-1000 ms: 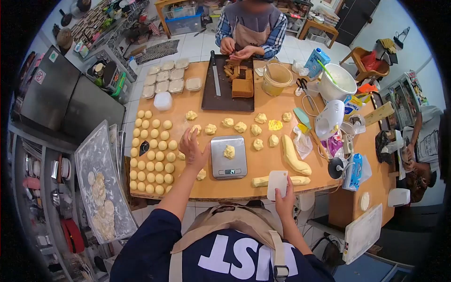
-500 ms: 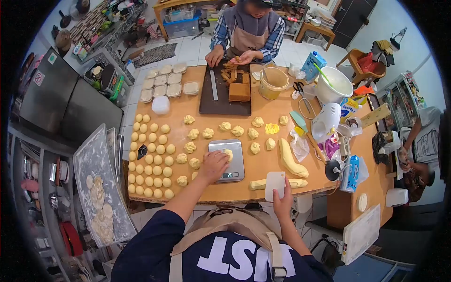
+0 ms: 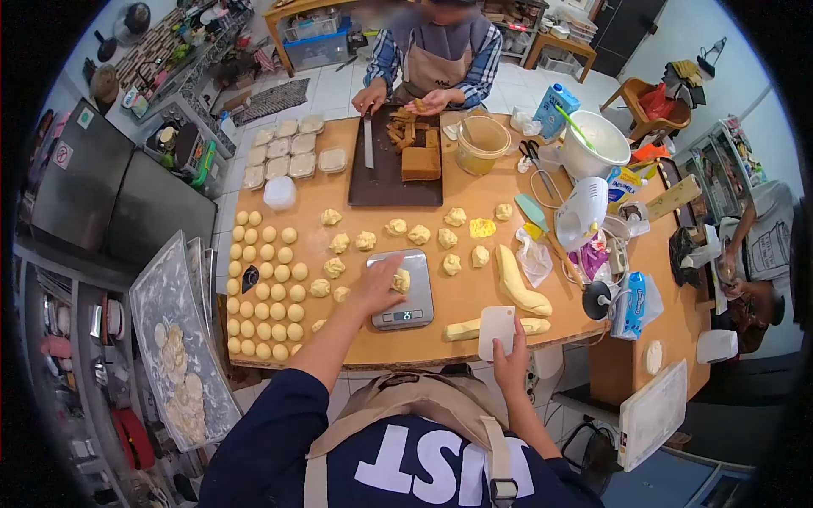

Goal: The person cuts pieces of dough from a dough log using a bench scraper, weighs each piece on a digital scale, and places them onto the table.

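My left hand is over the silver kitchen scale, its fingers curled against a small piece of yellow dough on the plate. Some of the fingertips are hidden. In my right hand is a flat white dough scraper, held upright at the front edge of the table. Just behind the scraper lies a dough log, with a thicker curved dough roll beyond it. Several rough dough lumps are scattered around the scale.
Smooth dough balls stand in rows at left, near lidded containers. Opposite, a co-worker holds a knife over a dark tray with brown cake. A bucket, white bowl and hand mixer crowd the right.
The view has shifted slightly, moving the table leftward in it. My left hand has turned a little at the dough on the scale. My right hand still holds the scraper.
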`<action>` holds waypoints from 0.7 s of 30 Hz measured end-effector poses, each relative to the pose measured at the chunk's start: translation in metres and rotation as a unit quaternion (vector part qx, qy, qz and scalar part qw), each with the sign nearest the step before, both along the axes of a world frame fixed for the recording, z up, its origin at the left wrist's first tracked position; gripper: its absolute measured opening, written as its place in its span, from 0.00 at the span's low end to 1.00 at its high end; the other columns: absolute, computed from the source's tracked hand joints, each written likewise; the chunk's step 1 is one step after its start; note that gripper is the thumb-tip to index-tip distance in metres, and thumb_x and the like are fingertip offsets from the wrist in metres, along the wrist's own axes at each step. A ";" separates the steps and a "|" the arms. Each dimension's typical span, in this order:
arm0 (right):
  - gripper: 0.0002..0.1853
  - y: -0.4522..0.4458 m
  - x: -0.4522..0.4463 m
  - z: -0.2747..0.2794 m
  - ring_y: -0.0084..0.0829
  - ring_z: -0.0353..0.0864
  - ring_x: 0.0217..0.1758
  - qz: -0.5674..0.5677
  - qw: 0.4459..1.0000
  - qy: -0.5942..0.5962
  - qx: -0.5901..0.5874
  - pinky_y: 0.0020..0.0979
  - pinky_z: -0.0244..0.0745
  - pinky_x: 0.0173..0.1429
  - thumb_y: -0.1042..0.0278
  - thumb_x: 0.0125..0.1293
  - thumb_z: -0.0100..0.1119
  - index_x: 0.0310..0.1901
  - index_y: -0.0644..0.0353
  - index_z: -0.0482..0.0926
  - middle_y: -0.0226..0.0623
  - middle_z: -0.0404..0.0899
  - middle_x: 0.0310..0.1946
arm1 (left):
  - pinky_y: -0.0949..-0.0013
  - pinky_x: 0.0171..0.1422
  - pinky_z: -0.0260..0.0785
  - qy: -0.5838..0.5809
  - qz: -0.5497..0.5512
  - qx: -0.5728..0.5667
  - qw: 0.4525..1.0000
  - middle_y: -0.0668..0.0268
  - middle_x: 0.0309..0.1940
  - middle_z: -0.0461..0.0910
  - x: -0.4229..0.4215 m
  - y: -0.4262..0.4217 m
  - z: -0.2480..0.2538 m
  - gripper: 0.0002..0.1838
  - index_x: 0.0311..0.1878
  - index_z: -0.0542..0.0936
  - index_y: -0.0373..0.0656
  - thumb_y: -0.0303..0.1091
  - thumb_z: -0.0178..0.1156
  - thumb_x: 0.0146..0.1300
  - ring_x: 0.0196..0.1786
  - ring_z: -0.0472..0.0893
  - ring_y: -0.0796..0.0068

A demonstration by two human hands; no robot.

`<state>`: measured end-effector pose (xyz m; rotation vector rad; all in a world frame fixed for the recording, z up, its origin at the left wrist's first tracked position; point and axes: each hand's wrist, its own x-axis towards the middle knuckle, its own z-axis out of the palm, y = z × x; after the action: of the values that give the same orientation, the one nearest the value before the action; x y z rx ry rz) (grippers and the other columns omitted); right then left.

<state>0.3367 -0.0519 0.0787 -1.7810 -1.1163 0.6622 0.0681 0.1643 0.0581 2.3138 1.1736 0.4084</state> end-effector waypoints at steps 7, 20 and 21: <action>0.34 0.004 0.015 -0.002 0.50 0.75 0.62 -0.013 1.000 -0.009 -0.008 0.41 0.70 0.63 0.77 0.61 0.58 0.69 0.64 0.61 0.58 0.72 0.60 | 0.62 0.61 0.70 -0.056 0.050 -0.109 0.991 0.60 0.52 0.78 0.001 0.005 -0.024 0.26 0.58 0.75 0.43 0.30 0.67 0.55 0.55 0.77 0.59; 0.34 0.028 0.061 0.013 0.50 0.74 0.62 0.009 1.000 -0.027 -0.009 0.41 0.70 0.63 0.76 0.62 0.57 0.70 0.64 0.59 0.57 0.72 0.60 | 0.59 0.69 0.61 -0.095 -0.083 -0.067 0.990 0.54 0.60 0.73 0.149 -0.029 -0.035 0.30 0.61 0.73 0.43 0.38 0.68 0.53 0.64 0.71 0.55; 0.34 0.028 0.065 0.011 0.50 0.75 0.62 0.018 0.998 -0.056 0.008 0.41 0.70 0.63 0.76 0.62 0.57 0.70 0.64 0.59 0.57 0.73 0.59 | 0.57 0.70 0.59 -0.045 -0.096 -0.029 0.994 0.55 0.62 0.71 0.157 -0.032 -0.031 0.30 0.60 0.74 0.43 0.40 0.68 0.53 0.65 0.69 0.54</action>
<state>0.4015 -0.0243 0.0902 -1.8061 -1.2281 0.5778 0.2250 0.1320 0.0276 2.3078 0.8993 0.3977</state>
